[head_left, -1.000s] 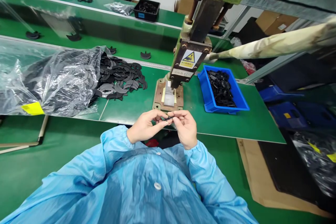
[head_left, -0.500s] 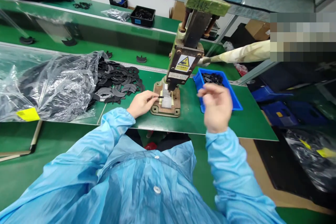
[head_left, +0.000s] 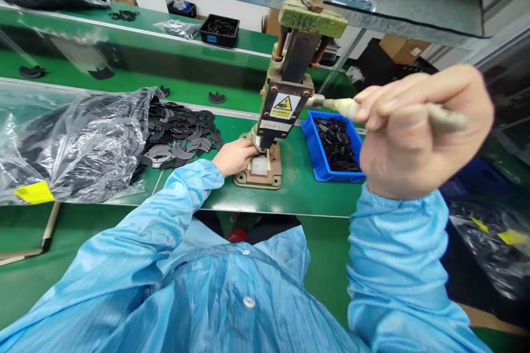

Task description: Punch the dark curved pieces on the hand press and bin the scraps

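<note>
At the press base on the green bench, my left hand (head_left: 234, 155) has its fingertips pinched in under the ram of the hand press (head_left: 285, 105), seating something on the pale die block (head_left: 260, 165); the part itself is hidden by the fingers, so I can't say what it is or whether it is down flat. My right hand (head_left: 418, 132) is fisted tight round the cloth-wrapped lever (head_left: 343, 106) that sticks out of the press to the right. I judge this as the load-and-press step: piece positioned, stroke not yet made. Next move calls for the left fingers out from under the ram before the lever is pulled, then a firm straight pull. Materials: press is worn painted cast metal with a yellow warning sticker, base plate rusty brown. Blue plastic bin (head_left: 317, 154) just right of the press holds small black pieces. Left of it, flat black crescent-shaped stampings (head_left: 182, 132) spill from a crinkled clear plastic bag (head_left: 70, 143). Sleeves are thin shiny blue smock fabric.
</note>
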`<move>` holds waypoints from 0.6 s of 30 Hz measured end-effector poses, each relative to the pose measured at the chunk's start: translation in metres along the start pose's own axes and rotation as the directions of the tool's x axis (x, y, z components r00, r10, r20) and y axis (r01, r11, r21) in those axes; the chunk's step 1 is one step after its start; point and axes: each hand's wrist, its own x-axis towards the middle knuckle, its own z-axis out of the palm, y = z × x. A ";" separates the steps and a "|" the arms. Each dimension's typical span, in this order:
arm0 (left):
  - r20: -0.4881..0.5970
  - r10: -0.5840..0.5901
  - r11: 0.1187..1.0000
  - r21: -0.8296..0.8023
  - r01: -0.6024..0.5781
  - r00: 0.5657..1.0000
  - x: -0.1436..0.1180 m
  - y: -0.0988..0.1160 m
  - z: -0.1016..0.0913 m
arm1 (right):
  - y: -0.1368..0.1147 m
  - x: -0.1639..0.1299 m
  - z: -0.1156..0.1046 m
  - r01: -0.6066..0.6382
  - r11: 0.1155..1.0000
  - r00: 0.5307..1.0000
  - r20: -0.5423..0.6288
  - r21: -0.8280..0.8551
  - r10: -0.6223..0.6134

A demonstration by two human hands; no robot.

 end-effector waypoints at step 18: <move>-0.054 -0.013 0.996 -0.091 0.008 0.998 -0.002 0.000 0.010 | 0.029 -0.138 -0.012 0.082 0.951 0.994 0.097 -0.300 -0.055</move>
